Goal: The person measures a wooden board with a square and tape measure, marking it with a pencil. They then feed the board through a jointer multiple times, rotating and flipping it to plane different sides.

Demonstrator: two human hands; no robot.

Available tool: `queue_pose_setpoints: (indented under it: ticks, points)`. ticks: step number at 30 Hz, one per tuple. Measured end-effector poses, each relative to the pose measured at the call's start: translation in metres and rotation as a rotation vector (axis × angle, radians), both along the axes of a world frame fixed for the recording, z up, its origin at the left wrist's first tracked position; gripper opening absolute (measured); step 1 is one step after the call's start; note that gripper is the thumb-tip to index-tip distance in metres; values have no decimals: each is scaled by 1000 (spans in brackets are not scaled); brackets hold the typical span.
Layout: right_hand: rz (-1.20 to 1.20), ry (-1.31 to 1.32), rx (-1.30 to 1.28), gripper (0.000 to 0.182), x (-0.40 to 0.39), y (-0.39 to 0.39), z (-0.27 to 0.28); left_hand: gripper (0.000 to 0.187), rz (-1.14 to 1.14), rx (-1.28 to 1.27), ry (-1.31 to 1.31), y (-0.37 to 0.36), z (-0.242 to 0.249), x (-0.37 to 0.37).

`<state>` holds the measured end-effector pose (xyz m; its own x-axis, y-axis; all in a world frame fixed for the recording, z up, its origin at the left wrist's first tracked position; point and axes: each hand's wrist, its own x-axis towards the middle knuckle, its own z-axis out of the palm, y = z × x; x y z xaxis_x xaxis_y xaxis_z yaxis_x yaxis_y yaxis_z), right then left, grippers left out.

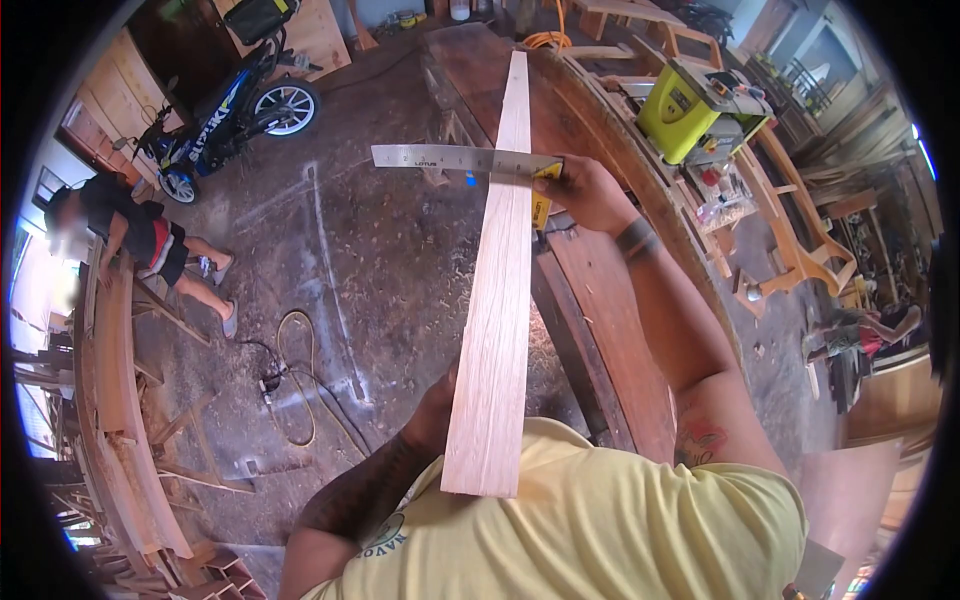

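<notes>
Plank [497, 300] of pale, streaked wood runs lengthwise away from the person's yellow shirt [600, 520], its near end in front of the torso and its far end above a reddish-brown wooden counter [605, 310]; whether that far end rests on the counter cannot be told. Across the plank's upper half lies a try square [440, 160], its steel blade marked with numbers and LOTUS, the blade's free end reaching past the plank's left edge over the floor [390, 260].

The right hand [580, 190] grips the square at its yellow stock, fingers bent around it beside the plank's right edge. The left hand [432, 408] is at the plank's left edge, lower down; its fingers are hidden by the wood, so how far they are closed cannot be told.

To the right of the counter stand a lime-green machine [672, 115] and curved wooden frames [800, 235], with a coiled orange cord [545, 40] near the top. On the left, a co-worker [130, 215] leans over a long board [115, 350], with a Suzuki motorcycle [225, 125] beyond. A looped cable [310, 375] lies on the floor. Another person [865, 335] is at the far right, too small for detail.
</notes>
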<state>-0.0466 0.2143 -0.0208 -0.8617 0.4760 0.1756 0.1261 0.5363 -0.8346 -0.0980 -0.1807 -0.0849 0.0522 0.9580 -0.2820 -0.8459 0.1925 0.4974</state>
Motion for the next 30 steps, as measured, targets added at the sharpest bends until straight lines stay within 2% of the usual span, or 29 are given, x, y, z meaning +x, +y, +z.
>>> queue_pose_setpoints:
  ticks: [18, 30]
  points:
    - [4, 18, -43, 28, -2, 7, -4, 66, -12, 30, 40, 6, 6, -3]
    - [-6, -11, -86, 28, -1, 6, 0, 83, 6, 11, -3, 10, 8, 0]
